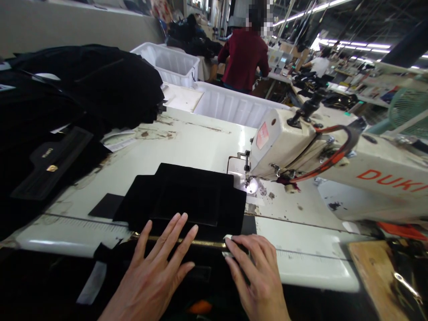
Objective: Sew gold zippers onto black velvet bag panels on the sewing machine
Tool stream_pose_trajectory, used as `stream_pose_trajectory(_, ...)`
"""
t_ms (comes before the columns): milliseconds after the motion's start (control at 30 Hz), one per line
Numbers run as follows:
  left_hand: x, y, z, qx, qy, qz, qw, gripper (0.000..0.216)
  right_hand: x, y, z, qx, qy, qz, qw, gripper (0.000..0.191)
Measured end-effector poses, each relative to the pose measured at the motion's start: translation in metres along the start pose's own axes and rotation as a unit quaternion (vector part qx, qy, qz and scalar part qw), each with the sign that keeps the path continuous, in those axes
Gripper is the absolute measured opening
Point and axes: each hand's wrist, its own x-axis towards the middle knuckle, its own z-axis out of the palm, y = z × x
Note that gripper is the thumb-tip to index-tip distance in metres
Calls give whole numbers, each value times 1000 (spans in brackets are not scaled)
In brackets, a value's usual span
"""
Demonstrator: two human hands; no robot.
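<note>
A black fabric panel [190,191] with cut-out corners lies flat at the table's front, a faint rectangular patch outline on it. Along its near edge runs a gold-toothed zipper [207,243]. My left hand [160,263] rests flat across the zipper and fabric, fingers spread. At the zipper's right end, my right hand [257,272] has its fingers bent and closed on that end, where small pale bits show by the fingertips. Black fabric hangs below the table edge. The panel's right side lies beside the needle area of a sewing machine [284,142].
A tall stack of black fabric pieces [93,84] fills the left, with a dark strip [51,167] bearing a gold fitting in front. White plastic bins [230,102] stand behind the table. A person in a dark red top [245,58] works beyond. A wooden board [374,272] sits at right.
</note>
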Motion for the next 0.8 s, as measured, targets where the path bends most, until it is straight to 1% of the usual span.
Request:
stream_pose_trajectory(133, -1, 2, 0, -12, 9, -2, 1000, 49, 0, 1, 0, -6, -27, 5, 1000, 32)
stream_pose_trajectory(200, 1, -2, 0, -30, 18, -9, 999, 47, 1, 0, 1, -12, -37, -2, 999, 35)
stream_pose_trajectory(267, 8, -15, -2, -62, 18, 0, 998, 45, 3, -2, 2, -11, -39, -14, 999, 34)
stream_pose_trajectory(367, 22, -41, -9, -112, 9, 50, 992, 40, 6, -5, 3, 8, -40, -39, 998, 29)
stream_pose_trajectory(400, 25, -48, -12, -119, 13, 53, 991, 37, 7, -6, 4, 13, -42, -48, 998, 28)
stream_pose_trajectory(467, 28, -55, -18, -124, 49, 27, 991, 34, 8, -5, 4, 13, -43, -63, 997, 24)
stream_pose_trajectory(500, 27, -53, -21, -132, 70, 8, 989, 31, 9, -5, 4, 13, -39, -69, 997, 22)
stream_pose_trajectory(567, 21, -40, -25, -170, 94, -22, 981, 28, 9, -4, 4, 21, -31, -86, 996, 19)
stream_pose_trajectory(633, 10, -20, -27, -197, 91, -36, 975, 28, 10, -5, 3, 38, -25, -99, 994, 19)
stream_pose_trajectory(700, 0, -1, -28, -184, 76, -50, 979, 28, 10, -7, 3, 45, -23, -112, 992, 19)
stream_pose_trajectory(800, -7, 15, -30, -155, 68, -74, 983, 52, 10, -8, 4, 42, -22, -142, 989, 22)
